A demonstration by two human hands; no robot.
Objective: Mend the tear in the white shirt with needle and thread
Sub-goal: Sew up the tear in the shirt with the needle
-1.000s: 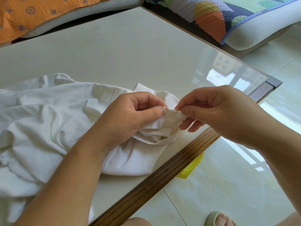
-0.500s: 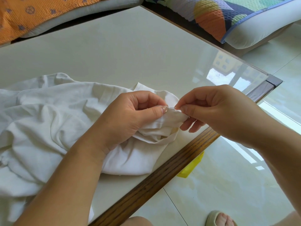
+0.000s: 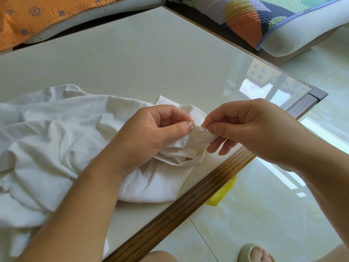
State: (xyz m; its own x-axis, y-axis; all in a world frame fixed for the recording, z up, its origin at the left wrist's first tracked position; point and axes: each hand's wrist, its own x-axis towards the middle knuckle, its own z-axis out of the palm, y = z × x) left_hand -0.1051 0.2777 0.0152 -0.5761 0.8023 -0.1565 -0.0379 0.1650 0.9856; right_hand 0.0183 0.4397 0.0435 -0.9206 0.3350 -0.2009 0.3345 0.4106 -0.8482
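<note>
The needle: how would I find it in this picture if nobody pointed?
Start from the white shirt heaped on the pale table and follow it to the bunched fold near the wooden edge, where the two hands meet. The needle is the thin metal sliver pinched by the right hand, beside the thumb of the left hand. It is the only shiny thing among soft folds.

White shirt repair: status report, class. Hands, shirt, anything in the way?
Left hand grips bunched fold of white shirt. Right hand pinches needle at that fold; thread too fine to see. Nothing blocking the stitch point.
</note>
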